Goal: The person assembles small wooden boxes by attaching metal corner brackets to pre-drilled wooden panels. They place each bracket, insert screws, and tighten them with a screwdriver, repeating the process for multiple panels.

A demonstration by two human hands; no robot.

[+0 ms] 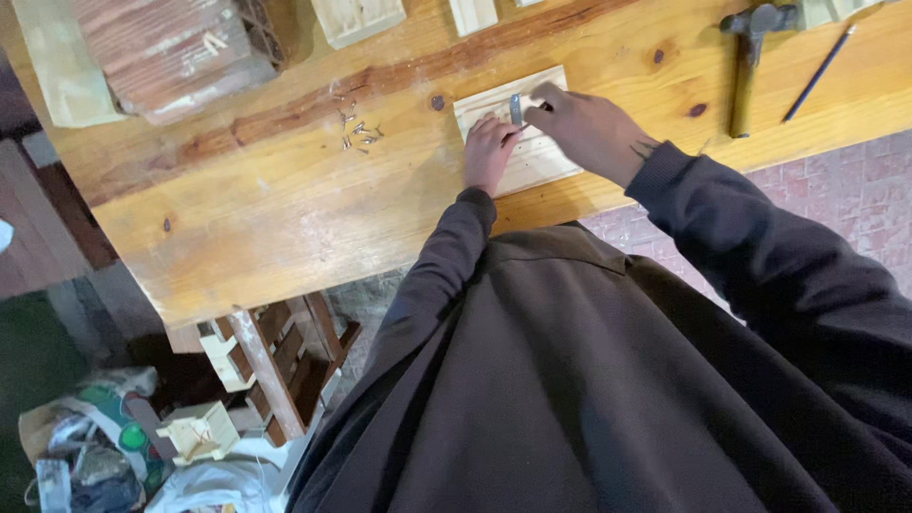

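Seen from the head camera, the left hand [488, 152] lay flat, fingers together, on a pale wooden panel [546, 157] on the workbench [285, 204], while the right hand [584, 126] pinched a small metal piece [515, 108] against it; loose nails [357, 133] and a hammer [747, 62] lay nearby.

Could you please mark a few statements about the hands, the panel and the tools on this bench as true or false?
1. Both hands, left and right, rest on the pale panel. True.
2. The hammer is in the right hand. False: it lies on the bench, apart.
3. Small nails lie left of the panel. True.
4. The pencil lies on the panel. False: it lies beside the hammer.
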